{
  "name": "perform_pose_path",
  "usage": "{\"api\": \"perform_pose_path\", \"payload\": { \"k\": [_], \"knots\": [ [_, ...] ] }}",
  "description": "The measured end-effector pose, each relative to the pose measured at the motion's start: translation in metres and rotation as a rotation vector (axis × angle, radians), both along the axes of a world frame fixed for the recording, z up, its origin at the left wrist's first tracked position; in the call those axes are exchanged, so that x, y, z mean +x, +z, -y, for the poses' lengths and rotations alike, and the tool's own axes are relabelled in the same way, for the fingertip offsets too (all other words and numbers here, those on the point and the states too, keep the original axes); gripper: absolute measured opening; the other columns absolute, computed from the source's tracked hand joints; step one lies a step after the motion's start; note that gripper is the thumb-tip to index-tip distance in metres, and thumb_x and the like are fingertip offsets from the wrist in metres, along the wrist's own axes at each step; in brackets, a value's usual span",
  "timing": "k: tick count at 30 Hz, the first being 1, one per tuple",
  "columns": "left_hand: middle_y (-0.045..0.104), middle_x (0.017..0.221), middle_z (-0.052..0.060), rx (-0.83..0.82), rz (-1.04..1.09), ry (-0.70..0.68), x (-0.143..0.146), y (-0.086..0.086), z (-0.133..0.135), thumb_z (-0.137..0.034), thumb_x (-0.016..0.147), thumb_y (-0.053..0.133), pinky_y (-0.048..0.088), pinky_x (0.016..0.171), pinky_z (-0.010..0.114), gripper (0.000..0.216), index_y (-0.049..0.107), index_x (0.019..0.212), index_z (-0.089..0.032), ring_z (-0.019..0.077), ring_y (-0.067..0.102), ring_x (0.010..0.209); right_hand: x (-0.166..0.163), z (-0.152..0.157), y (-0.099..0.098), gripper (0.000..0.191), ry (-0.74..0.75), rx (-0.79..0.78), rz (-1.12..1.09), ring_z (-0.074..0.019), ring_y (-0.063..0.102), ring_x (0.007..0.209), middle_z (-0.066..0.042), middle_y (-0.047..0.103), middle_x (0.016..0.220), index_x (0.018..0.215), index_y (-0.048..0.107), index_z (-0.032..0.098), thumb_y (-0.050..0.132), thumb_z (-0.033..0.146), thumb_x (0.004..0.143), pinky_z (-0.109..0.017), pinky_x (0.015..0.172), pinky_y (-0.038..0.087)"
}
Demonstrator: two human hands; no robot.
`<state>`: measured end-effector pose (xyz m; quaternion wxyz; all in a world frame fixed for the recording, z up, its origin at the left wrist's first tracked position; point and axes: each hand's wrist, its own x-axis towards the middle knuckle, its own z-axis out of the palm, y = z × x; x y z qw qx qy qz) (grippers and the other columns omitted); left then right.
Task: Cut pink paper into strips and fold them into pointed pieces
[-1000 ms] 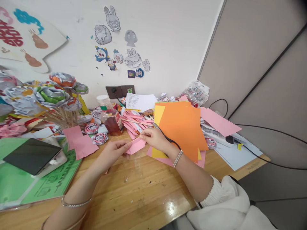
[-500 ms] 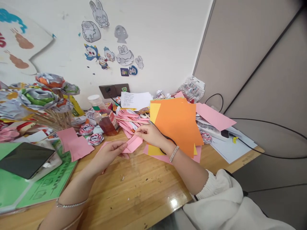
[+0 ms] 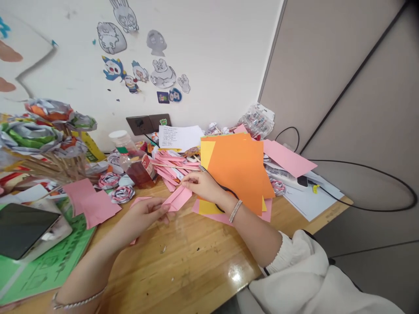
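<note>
Between my two hands, a little above the wooden table [image 3: 183, 257], is a folded piece of pink paper [image 3: 178, 198] with a crease along it. My left hand [image 3: 145, 217] pinches its near left end between thumb and fingers. At its upper right end, my right hand [image 3: 201, 183] grips it with thumb and fingertips. Part of another pink sheet [image 3: 140, 200] shows behind my left hand, mostly hidden. Just beyond my right hand lies a heap of folded pink strips [image 3: 168, 165].
Orange sheets [image 3: 238, 170] over yellow and pink paper lie beside my right forearm. A jar of reddish liquid [image 3: 131, 159], paper roses [image 3: 122, 194] and pink squares [image 3: 98, 207] sit to the left. A phone [image 3: 28, 229] rests over a green book [image 3: 42, 279]. A black cable [image 3: 386, 168] loops at right.
The view has swung slightly to the right, so things appear shifted left. My left fingers have slid back toward the paper's left end, baring more of it. My right hand keeps its grip.
</note>
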<state>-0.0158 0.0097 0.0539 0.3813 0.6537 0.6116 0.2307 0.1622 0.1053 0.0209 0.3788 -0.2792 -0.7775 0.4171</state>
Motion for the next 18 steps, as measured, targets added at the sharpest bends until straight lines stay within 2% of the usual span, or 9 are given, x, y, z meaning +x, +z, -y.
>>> {"api": "perform_pose_path", "payload": {
  "k": [4, 8, 11, 14, 18],
  "knots": [
    [0.067, 0.069, 0.001, -0.038, 0.036, -0.042, 0.007, 0.001, 0.001, -0.048, 0.072, 0.047, 0.047, 0.061, 0.025, 0.031, 0.060, 0.068, -0.020, 0.0164, 0.061, 0.061, 0.001, 0.003, 0.002, 0.014, -0.017, -0.026, 0.041, -0.0107, 0.052, 0.067, -0.001, 0.060, 0.073, 0.083, 0.064, 0.014, 0.054, 0.022, 0.077, -0.020, 0.059, 0.038],
    [0.064, 0.060, 0.000, -0.114, 0.012, -0.004, 0.011, 0.002, 0.002, -0.050, 0.069, 0.049, 0.046, 0.056, 0.026, 0.032, 0.052, 0.060, -0.020, 0.0161, 0.059, 0.052, 0.002, 0.008, 0.009, 0.012, 0.047, -0.035, 0.105, -0.0080, 0.049, 0.058, 0.002, 0.058, 0.068, 0.080, 0.063, 0.015, 0.053, 0.021, 0.078, -0.018, 0.055, 0.036],
    [0.064, 0.060, 0.000, -0.153, 0.078, -0.035, 0.010, 0.001, 0.002, -0.052, 0.068, 0.051, 0.046, 0.056, 0.026, 0.032, 0.052, 0.065, -0.020, 0.0168, 0.059, 0.055, 0.002, 0.010, 0.012, 0.011, 0.032, -0.021, 0.142, -0.0071, 0.047, 0.057, 0.003, 0.057, 0.067, 0.080, 0.063, 0.016, 0.053, 0.021, 0.078, -0.017, 0.053, 0.034],
    [0.064, 0.063, 0.000, -0.124, 0.117, -0.045, 0.007, -0.002, 0.000, -0.053, 0.069, 0.050, 0.046, 0.057, 0.026, 0.033, 0.054, 0.066, -0.020, 0.0166, 0.059, 0.058, 0.001, 0.010, 0.012, 0.012, -0.003, -0.014, 0.159, -0.0078, 0.048, 0.060, 0.002, 0.058, 0.069, 0.080, 0.064, 0.016, 0.054, 0.021, 0.077, -0.018, 0.055, 0.034],
    [0.057, 0.047, -0.003, -0.024, 0.024, 0.043, 0.004, -0.005, -0.003, -0.051, 0.070, 0.050, 0.042, 0.055, 0.023, 0.036, 0.047, 0.051, -0.021, 0.0137, 0.054, 0.049, 0.000, 0.007, 0.009, 0.012, -0.029, -0.008, 0.181, -0.0091, 0.050, 0.062, 0.002, 0.058, 0.067, 0.080, 0.064, 0.017, 0.054, 0.021, 0.077, -0.018, 0.054, 0.034]
  ]
}}
